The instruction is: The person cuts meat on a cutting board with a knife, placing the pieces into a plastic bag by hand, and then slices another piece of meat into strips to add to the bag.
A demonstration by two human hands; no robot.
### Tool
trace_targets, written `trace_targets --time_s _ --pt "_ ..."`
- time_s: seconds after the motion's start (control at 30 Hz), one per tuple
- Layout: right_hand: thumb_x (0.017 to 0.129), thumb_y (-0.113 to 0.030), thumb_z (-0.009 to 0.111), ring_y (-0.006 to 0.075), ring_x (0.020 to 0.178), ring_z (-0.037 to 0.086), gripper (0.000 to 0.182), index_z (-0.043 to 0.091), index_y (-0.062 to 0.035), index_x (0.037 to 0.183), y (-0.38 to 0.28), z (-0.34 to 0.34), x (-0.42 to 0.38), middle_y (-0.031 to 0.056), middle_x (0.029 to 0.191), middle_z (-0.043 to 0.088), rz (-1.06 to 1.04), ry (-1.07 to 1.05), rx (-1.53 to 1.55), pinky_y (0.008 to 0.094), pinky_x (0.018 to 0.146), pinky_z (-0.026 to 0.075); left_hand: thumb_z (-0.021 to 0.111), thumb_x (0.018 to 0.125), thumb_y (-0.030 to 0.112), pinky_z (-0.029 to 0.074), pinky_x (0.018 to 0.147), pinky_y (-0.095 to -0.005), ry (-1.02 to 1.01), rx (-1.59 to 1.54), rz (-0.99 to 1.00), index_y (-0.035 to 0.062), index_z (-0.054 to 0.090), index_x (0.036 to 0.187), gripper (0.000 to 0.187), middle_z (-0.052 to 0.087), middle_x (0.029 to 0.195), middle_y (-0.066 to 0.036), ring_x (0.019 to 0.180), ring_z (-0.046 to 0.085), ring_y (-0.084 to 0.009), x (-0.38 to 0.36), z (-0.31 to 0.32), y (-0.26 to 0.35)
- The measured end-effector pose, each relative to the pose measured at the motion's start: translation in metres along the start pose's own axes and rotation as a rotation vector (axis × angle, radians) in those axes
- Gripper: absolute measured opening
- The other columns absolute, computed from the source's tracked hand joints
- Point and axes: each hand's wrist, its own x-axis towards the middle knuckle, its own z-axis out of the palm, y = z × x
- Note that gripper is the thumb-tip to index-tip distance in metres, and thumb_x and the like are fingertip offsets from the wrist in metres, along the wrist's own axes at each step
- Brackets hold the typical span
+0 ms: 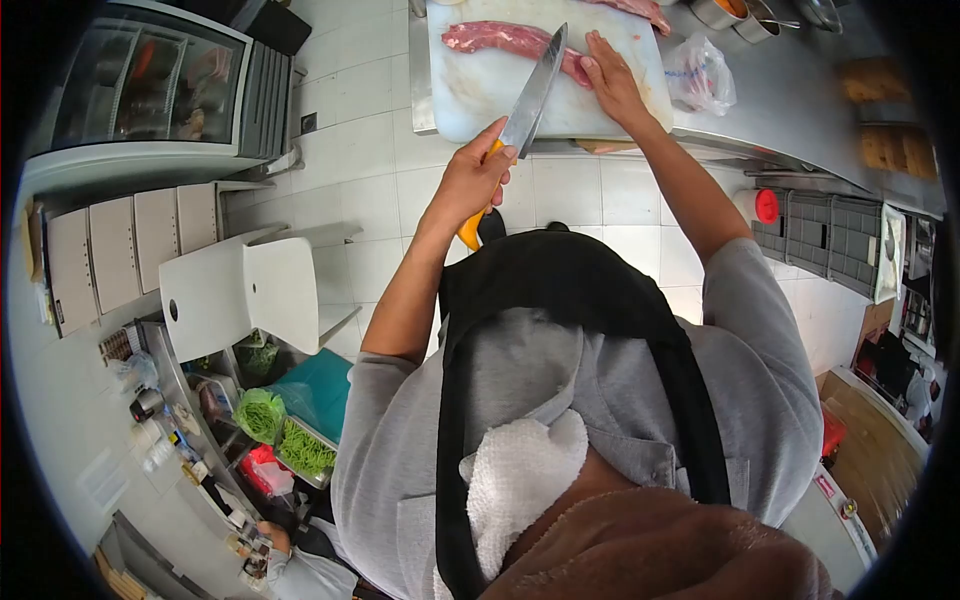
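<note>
My left hand (474,172) is wrapped round the yellow handle of a large kitchen knife (535,97). The blade points up and away from me, and its front part lies across a long strip of raw meat (497,37). That strip rests on a white cutting board (480,100). At the strip's right end, my right hand (613,80) lies palm down with fingers stretched out and the thumb against the meat. Another piece of raw meat (640,10) is partly in view at the board's far edge.
A clear plastic bag (702,75) sits right of the board on the steel counter (790,110). Metal containers (718,12) stand at the far right. White chairs (225,290), a glass-door fridge (130,85) and green vegetables (305,447) are on the left. Another person's sleeve (305,575) shows at lower left.
</note>
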Motion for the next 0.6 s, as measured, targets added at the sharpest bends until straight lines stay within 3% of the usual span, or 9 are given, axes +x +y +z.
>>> trace_targets --time_s 0.2,0.4,0.5,0.6 --pt "0.107 -0.043 0.027 0.0273 0.148 0.028 0.058 0.024 -0.0140 0.157 -0.005 0.017 -0.002 0.0087 0.162 0.026 -0.017 -0.069 -0.410 0.0514 0.120 0.017 0.055 0.100 0.023 0.041 0.040 -0.0261 0.080 0.119 -0.034 0.0155 0.038 0.153 0.056 0.054 0.074 -0.001 0.046 0.048 -0.0091 0.008 0.017 -0.005" --pt "0.106 -0.044 0.026 0.0270 0.150 0.024 0.059 0.024 -0.0151 0.158 -0.005 0.018 -0.004 0.0086 0.163 0.024 -0.051 -0.031 -0.412 0.0528 0.120 0.015 0.054 0.099 0.022 0.042 0.039 -0.0286 0.070 0.137 0.103 0.0149 0.039 0.153 0.056 0.054 0.071 -0.002 0.046 0.049 -0.0109 0.075 0.029 0.005" --pt "0.106 -0.044 0.025 0.0282 0.150 0.024 0.059 0.024 -0.0152 0.157 -0.008 0.017 -0.003 0.0090 0.163 0.024 -0.037 -0.051 -0.431 0.0540 0.120 0.015 0.054 0.100 0.020 0.042 0.039 -0.0288 0.062 0.010 0.081 0.0141 0.039 0.152 0.055 0.053 0.069 -0.002 0.045 0.049 -0.0108 0.081 0.035 0.003" --pt "0.106 -0.046 0.026 0.0302 0.150 0.023 0.060 0.025 -0.0153 0.157 -0.006 0.018 -0.002 0.0091 0.163 0.024 -0.048 -0.062 -0.424 0.0554 0.120 0.014 0.055 0.099 0.019 0.042 0.038 -0.0284 0.040 -0.029 0.034 0.0132 0.040 0.152 0.055 0.053 0.069 -0.002 0.044 0.048 -0.0109 0.040 0.033 -0.021"
